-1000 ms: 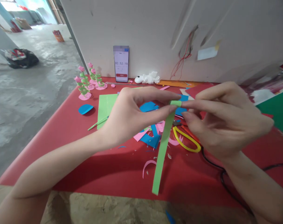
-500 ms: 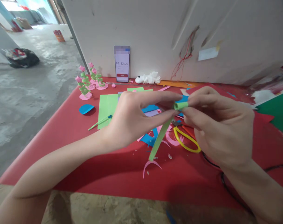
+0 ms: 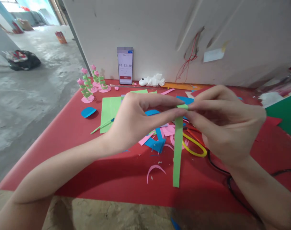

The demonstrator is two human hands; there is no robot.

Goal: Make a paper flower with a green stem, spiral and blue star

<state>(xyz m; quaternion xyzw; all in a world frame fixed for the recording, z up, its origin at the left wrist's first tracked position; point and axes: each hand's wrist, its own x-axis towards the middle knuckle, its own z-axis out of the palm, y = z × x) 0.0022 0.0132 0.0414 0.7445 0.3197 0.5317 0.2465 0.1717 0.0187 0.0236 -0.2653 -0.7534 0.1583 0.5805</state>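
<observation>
A light green paper strip point(image 3: 177, 153) hangs down from between both hands, its upper end curled into a small roll. My left hand point(image 3: 140, 119) pinches the rolled end between thumb and fingers. From the other side my right hand point(image 3: 226, 121) closes its thumb and fingertips on the same roll. Below and behind the strip lie scissors with yellow handles point(image 3: 195, 150), partly covered by my right hand. Pink and blue paper scraps point(image 3: 157, 145) are heaped behind the hands, and a thin pink paper arc point(image 3: 156, 166) lies left of the strip's lower end.
Small pink paper flowers with green stems point(image 3: 88, 84) stand at the table's back left. A phone point(image 3: 125, 67) showing a timer leans on the wall. Green paper sheets point(image 3: 107, 111), a blue paper piece point(image 3: 88, 112) and a black cable point(image 3: 231, 185) lie on the red table point(image 3: 88, 182).
The strip's loose end has swung right and now hangs nearly straight, with more of its length showing. The roll has turned between my fingertips, and my hands have come closer together.
</observation>
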